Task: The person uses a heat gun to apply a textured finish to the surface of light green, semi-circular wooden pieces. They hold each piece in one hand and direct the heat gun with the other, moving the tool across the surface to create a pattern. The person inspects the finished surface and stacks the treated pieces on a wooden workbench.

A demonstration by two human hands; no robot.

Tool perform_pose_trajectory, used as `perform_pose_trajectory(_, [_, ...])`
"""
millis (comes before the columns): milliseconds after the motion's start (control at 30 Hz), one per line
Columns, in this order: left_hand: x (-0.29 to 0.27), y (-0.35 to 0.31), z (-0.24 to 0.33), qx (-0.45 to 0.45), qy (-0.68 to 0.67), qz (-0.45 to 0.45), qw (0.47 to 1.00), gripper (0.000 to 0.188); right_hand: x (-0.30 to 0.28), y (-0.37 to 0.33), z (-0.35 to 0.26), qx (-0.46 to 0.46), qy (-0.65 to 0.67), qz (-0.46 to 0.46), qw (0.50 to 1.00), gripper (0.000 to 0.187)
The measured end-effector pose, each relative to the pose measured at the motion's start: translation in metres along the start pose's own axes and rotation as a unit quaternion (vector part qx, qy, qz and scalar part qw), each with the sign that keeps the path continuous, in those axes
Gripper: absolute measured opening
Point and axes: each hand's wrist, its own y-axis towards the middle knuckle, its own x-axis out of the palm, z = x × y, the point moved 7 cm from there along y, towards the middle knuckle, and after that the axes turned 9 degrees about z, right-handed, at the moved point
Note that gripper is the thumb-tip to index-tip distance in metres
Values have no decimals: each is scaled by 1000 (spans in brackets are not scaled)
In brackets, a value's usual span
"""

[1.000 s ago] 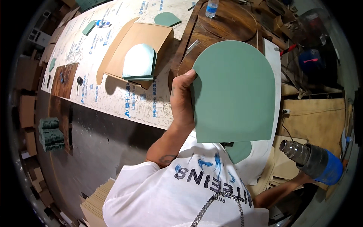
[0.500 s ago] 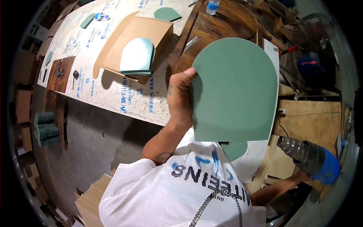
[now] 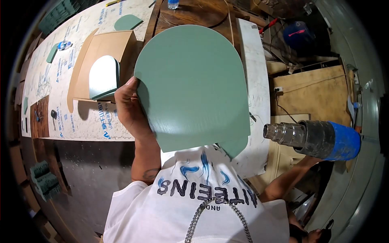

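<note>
A green arch-topped board (image 3: 194, 85) stands up in front of me, its flat broad face toward my view. My left hand (image 3: 130, 103) pinches it by its left edge, thumb on the front and the other fingers mostly behind. At the right, my right hand (image 3: 313, 159) is wrapped round a blue heat gun (image 3: 342, 141), which hides most of its fingers. The stepped metal nozzle (image 3: 285, 134) points left toward the board's lower right side, with a gap between them. Partly hidden behind the board's lower corner is another green piece (image 3: 234, 146).
A printed white worktable (image 3: 117, 131) spreads to the left. On it are a cardboard box (image 3: 123, 40) bearing a stack of green arched boards (image 3: 103, 77), and another green board (image 3: 127, 22). A water bottle (image 3: 173, 4) stands on dark wood beyond. More green boards (image 3: 45, 181) are stacked low at left.
My view has shifted, so the table items sit further left. The green board looks larger and slightly tilted. The heat gun has come up level, its nozzle now pointing left toward the board.
</note>
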Motion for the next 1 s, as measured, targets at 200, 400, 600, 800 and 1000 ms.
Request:
perform_pose_trajectory(200, [-4,4,-2,13,-1,4,1000,19,2,-4,-7,-1,-5,-1,1000,49])
perform_pose_trajectory(400, [1,6,-4,-34,-38,-2,999,19,6,1,-9,0,-5,-7,1000,47])
perform_pose_trajectory(600, [0,4,-9,-18,-11,3,1000,21,5,-3,-7,4,0,-1,1000,46])
perform_pose_trajectory(800, [-2,5,-14,-7,-3,-7,1000,23,1,-8,-5,6,0,6,1000,45])
perform_pose_trajectory(1000, [-4,7,-15,2,-2,-13,1000,23,-1,-10,-6,6,-1,5,1000,43])
